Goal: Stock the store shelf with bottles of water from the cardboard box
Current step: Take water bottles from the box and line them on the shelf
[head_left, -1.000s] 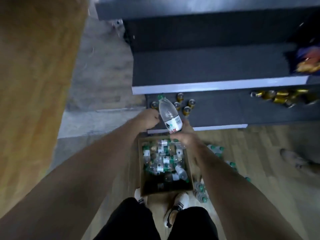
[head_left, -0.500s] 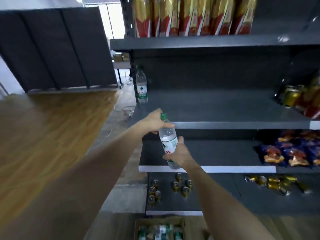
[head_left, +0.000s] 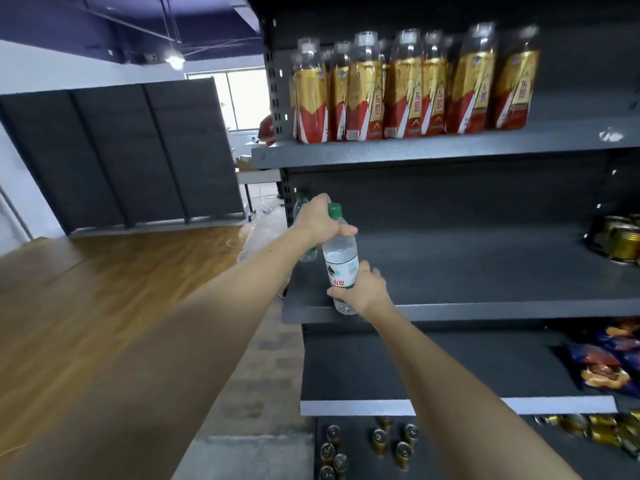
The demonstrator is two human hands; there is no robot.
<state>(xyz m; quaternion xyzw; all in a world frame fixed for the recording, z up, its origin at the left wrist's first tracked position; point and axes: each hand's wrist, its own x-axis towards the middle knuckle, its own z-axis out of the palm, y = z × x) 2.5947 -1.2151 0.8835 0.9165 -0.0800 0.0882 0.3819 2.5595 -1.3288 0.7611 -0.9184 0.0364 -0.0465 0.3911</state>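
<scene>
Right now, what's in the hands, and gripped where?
One water bottle, held by both hands. The left hand grips its neck just under the green cap; the right hand grips the lower body, below the label.

You held a clear water bottle (head_left: 341, 261) upright at the front edge of the dark grey shelf (head_left: 485, 268), near its left end; it had a green cap and a white label with red characters and a green band. Behind it, a second water bottle (head_left: 302, 209) stood at the shelf's left edge, mostly hidden, its green cap showing.
</scene>
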